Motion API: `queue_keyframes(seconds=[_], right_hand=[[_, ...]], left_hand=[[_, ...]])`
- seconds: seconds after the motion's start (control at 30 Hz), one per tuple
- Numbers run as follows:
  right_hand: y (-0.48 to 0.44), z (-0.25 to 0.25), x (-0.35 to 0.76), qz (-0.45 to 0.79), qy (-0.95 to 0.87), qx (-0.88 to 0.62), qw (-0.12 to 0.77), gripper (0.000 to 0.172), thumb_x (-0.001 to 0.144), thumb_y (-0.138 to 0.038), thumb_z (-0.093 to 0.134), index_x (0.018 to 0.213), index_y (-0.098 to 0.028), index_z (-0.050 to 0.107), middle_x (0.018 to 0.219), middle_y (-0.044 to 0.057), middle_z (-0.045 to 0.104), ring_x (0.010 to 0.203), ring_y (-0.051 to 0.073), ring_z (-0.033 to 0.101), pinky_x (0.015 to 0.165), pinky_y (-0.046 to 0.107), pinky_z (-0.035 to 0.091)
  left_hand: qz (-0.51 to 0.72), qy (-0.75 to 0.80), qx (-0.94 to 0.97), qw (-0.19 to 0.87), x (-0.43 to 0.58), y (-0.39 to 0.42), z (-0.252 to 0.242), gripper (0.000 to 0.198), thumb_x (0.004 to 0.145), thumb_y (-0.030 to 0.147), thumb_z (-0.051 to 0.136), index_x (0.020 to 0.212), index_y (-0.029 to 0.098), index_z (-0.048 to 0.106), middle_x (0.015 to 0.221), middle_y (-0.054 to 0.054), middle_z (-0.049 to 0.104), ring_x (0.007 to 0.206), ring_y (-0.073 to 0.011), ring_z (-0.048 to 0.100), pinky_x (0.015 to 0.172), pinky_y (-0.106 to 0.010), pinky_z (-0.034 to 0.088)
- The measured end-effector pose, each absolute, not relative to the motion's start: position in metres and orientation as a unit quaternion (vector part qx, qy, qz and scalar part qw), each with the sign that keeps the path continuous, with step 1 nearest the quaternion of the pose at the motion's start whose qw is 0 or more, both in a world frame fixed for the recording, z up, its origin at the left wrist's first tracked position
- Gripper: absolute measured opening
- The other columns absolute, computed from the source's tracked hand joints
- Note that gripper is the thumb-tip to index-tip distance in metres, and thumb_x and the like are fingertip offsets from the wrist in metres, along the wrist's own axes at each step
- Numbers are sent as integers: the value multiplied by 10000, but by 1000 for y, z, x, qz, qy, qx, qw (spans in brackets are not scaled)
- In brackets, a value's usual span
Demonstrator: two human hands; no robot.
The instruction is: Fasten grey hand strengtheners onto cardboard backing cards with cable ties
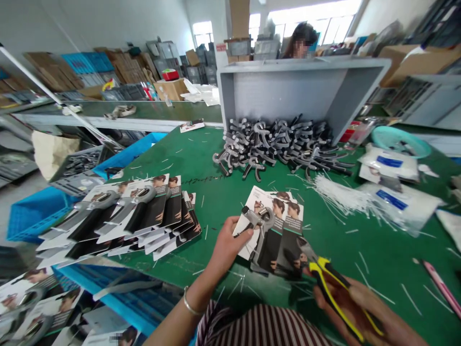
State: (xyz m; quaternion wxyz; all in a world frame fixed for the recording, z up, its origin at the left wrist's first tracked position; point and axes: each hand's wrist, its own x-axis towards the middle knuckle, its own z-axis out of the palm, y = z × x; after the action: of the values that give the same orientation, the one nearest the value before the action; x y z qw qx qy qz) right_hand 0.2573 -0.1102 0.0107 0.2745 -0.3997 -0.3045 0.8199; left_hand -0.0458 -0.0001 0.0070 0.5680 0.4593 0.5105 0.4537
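Note:
My left hand (230, 242) grips a grey hand-grip exerciser (257, 221) mounted on a printed card, near the card's left edge. My right hand (345, 307) is closed around yellow-and-black handled snips (333, 298), whose blades point towards the cards (284, 240) lying on the green work mat (363, 259). Behind them, a heap of loose grey hand-grip exercisers (281, 144) spills from a grey metal bin (302, 91). A fanned stack of carded exercisers (118, 216) lies to my left. A tangle of white plastic ties (342, 194) lies to the right of the heap.
White bags with blue labels (391, 163) and a teal bowl (399, 142) sit at the right. A pink marker (441, 288) lies near the right edge. Blue crates (36, 216) stand at the left. A person (302, 38) stands beyond the bin.

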Motion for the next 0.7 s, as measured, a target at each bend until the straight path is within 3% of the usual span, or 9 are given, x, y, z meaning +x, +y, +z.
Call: queue_keyframes(seconds=[0.07,0.17,0.3,0.43,0.53,0.6,0.7], right_hand=[[-106,11,225,841,-293,-355,284,548,789,-472,714,1259,-240,557,958,57,640,511,95,591,470,220,496],[-86,16,199,851,-301,-341,262,388,824,-339,717,1147,-170,585,814,16,613,559,90,596,492,187,490],[-66,28,200,868,-320,-327,194,384,887,-317,661,1214,-152,547,1019,99,642,863,204,681,612,273,563],[-58,34,208,873,-338,-312,160,408,915,-345,620,1260,-150,523,1070,130,652,920,241,693,678,339,579],[-52,32,213,878,-335,-308,149,461,911,-392,614,1283,-144,503,997,126,671,862,231,704,613,297,564],[-47,29,216,876,-333,-319,143,451,896,-407,632,1242,-139,524,899,91,674,725,174,693,533,227,520],[-41,19,220,868,-327,-344,148,381,869,-431,654,1103,-141,572,743,9,628,475,65,551,401,152,399]], left_hand=[[448,504,469,570,-42,0,9,463,757,398,733,1106,165,537,1063,-84,719,944,-238,684,792,-324,518],[444,496,494,559,-43,-1,11,435,768,391,724,1100,165,556,1059,-79,727,950,-233,683,815,-322,514],[445,490,527,533,-50,-7,12,387,799,370,701,1101,171,563,1069,-71,725,965,-226,676,839,-320,502],[444,474,548,528,-51,-12,16,368,817,341,685,1117,174,553,1099,-75,714,999,-226,667,864,-328,499],[427,470,563,529,-48,-11,21,362,816,339,681,1115,180,552,1109,-68,704,1013,-226,662,870,-326,500],[414,474,573,526,-47,-9,23,360,809,331,687,1111,185,557,1095,-58,702,1005,-222,662,870,-320,499],[389,484,577,530,-45,-4,23,361,805,325,695,1112,188,563,1077,-52,704,994,-220,661,869,-316,498]])
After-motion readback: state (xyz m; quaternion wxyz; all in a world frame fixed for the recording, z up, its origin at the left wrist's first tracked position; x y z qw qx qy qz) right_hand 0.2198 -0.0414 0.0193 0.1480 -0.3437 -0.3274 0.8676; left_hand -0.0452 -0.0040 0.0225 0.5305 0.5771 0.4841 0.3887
